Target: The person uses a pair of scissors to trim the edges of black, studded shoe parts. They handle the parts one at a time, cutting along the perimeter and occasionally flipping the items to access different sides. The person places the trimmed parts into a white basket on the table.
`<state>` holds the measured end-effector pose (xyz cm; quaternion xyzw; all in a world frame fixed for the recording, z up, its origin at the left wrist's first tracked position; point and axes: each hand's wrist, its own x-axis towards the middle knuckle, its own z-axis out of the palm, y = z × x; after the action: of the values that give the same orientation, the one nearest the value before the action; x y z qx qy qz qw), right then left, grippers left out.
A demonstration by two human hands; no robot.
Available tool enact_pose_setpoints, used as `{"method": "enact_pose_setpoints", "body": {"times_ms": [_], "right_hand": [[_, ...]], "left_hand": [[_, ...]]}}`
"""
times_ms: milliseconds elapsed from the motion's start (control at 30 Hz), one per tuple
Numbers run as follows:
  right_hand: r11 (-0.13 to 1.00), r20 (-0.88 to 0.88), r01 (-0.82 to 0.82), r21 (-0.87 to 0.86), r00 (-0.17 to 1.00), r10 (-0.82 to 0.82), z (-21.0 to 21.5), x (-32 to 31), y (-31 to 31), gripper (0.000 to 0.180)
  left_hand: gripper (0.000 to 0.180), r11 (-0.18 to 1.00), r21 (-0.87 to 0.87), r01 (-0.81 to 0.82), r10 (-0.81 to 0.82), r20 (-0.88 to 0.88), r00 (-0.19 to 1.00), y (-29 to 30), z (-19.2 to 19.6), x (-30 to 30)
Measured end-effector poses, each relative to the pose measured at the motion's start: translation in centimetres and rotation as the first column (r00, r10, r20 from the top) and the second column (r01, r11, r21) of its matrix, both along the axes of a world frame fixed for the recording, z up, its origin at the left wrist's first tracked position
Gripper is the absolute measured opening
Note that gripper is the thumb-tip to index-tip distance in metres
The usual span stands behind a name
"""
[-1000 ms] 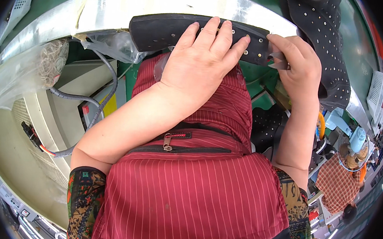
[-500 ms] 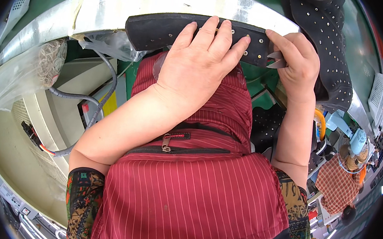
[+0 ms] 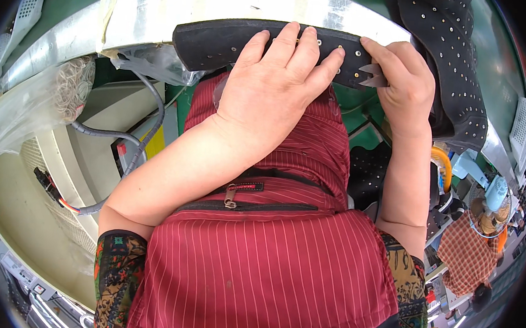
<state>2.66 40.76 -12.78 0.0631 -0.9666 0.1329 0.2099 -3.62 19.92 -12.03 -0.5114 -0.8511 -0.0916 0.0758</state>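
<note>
A black strip dotted with small metal eyelets [image 3: 207, 45] lies along the near edge of the silvery table edge [image 3: 250, 4]. My left hand [image 3: 268, 91] rests flat across its middle, fingers spread. At the strip's right end, my right hand [image 3: 408, 76] is curled around thread snips [image 3: 374, 76]. Two short pointed blades stick out from that hand toward the left, over the strip. The snips' handle is hidden in the palm. My right index finger reaches to the strip's upper right edge.
More black eyelet-studded material [image 3: 444, 61] is draped over the table at right. A clear bag of pale rings [image 3: 73, 90] hangs at left, near a grey cable [image 3: 156, 120] and a beige machine bed [image 3: 33, 227]. A blue fan [image 3: 494, 195] and a person in checked cloth [image 3: 467, 254] are farther right.
My right hand has shifted slightly left, and the snips' blades now lie over the strip, parted and pointing left. My left hand stays in place on the strip.
</note>
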Motion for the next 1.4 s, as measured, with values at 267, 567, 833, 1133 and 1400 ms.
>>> {"method": "enact_pose_setpoints", "body": {"times_ms": [267,567,833,1133,1400], "right_hand": [[1.000,0.065,0.021,-0.017,0.998,-0.019,0.6,0.0,-0.3,0.030],[0.993,0.054,0.066,-0.100,0.997,-0.061,0.0,0.1,-0.3,0.034],[0.944,-0.128,0.149,-0.294,0.973,-0.193,-0.6,0.2,-1.9,0.045],[0.931,-0.196,0.067,-0.360,0.970,-0.146,0.6,1.4,-3.5,0.041],[0.944,-0.222,-0.073,-0.321,0.975,0.000,3.5,2.2,-5.8,0.036]], "left_hand": [[0.048,0.997,-0.034,-0.062,0.061,-0.035,0.998,1.1,-0.1,-0.2],[0.048,0.990,0.139,-0.032,0.001,0.212,0.977,1.5,1.8,-1.7],[0.026,0.965,0.252,-0.075,-0.041,0.428,0.903,2.9,0.9,-3.6],[0.020,0.966,0.216,-0.142,-0.129,0.879,0.458,1.8,2.3,-2.9],[0.009,0.921,0.390,0.022,-0.268,0.590,0.762,-1.5,5.5,-0.8]]}}
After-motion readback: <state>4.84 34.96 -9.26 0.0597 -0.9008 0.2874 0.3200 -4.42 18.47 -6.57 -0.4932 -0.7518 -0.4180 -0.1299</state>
